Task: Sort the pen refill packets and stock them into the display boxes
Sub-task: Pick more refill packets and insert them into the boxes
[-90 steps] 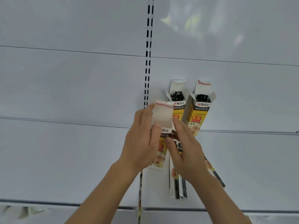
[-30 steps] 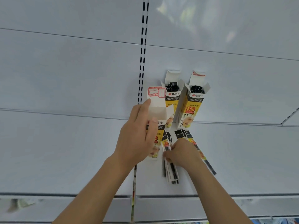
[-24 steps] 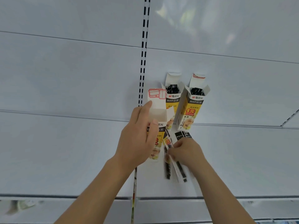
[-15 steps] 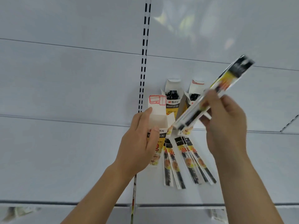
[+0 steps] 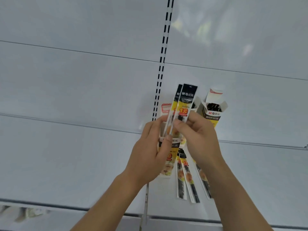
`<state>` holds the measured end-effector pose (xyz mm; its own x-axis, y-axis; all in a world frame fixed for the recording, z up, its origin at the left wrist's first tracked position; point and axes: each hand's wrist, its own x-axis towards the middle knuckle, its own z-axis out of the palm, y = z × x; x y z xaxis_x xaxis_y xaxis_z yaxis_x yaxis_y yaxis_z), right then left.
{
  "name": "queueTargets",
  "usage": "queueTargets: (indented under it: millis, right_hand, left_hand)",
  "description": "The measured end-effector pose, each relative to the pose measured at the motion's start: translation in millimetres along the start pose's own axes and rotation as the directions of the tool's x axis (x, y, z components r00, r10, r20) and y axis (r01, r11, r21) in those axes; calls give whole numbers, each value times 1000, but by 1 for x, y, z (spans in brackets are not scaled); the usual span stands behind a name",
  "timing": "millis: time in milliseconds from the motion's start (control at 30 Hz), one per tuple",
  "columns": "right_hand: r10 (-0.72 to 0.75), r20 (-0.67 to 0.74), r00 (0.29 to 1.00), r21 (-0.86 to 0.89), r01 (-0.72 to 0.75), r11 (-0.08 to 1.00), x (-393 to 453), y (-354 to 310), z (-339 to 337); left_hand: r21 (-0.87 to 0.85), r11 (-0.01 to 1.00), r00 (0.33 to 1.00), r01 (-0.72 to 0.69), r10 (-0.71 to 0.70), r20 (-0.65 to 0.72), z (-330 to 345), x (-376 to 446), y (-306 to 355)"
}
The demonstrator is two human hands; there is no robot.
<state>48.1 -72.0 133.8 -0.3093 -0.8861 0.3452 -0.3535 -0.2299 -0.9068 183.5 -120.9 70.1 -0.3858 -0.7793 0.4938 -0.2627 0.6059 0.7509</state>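
While both hands meet at the box mouth, the refill packets stand nose-down over it.

Pinched shut in the right hand (image 5: 198, 137), the long flat black-and-yellow pen refill packets (image 5: 183, 107) run with their long axis from 12 o'clock at the black header to 6 o'clock, where the lower ends sit at or just inside the opening; I cannot tell which. Below them the left hand (image 5: 150, 155) is closed around the narrow white-and-yellow cardboard display box (image 5: 168, 161), at 6 o'clock from the pinch, so the move looks like a straight push down. More loose packets (image 5: 185, 177) lie flat on the white shelf (image 5: 66, 155) at 5 o'clock; a filled open-topped box (image 5: 212, 112) stands at 2 o'clock.
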Motion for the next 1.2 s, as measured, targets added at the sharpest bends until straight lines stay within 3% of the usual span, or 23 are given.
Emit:
queueTargets:
  millis: [233,367,433,500,567,633,667,900,1067,1200]
  right_hand:
    - [-73,57,996,-37,75,997,-5,6,-9]
    - [-15,-168,986,31,20,999,-7,12,-18]
    - [50,-250,967,-98,-76,992,-5,31,-27]
    - [131,-140,981,-462,-182,868,-3,58,-36]
    - [342,-12,940,-759,-231,608,-7,89,-37]
    - [490,-25,871,-859,-270,436,-16,110,-32]
    - [516,-45,855,-868,-289,403,-19,117,-29]
    - [610,-81,788,-841,-383,383,-17,135,-23]
    - [571,-126,812,-678,-490,548,-5,127,-28]
    - [599,-76,797,-748,-443,494,1,129,-3]
  left_hand:
    - [39,999,1000,30,-30,4,3,2,-6]
    - [39,999,999,32,-33,3,4,2,-8]
    - [34,999,999,36,-36,6,5,3,-9]
    - [26,999,1000,30,-30,5,6,3,-10]
    - [24,999,1000,22,-22,4,8,2,-10]
    - [21,999,1000,24,-24,7,10,2,-10]
    - [17,999,1000,27,-27,10,11,2,-9]
    - [-6,999,1000,31,-31,6,9,1,-11]
    - [-5,1000,1000,24,-24,9,9,0,-11]
    - [12,1000,1000,21,-21,11,9,1,-12]
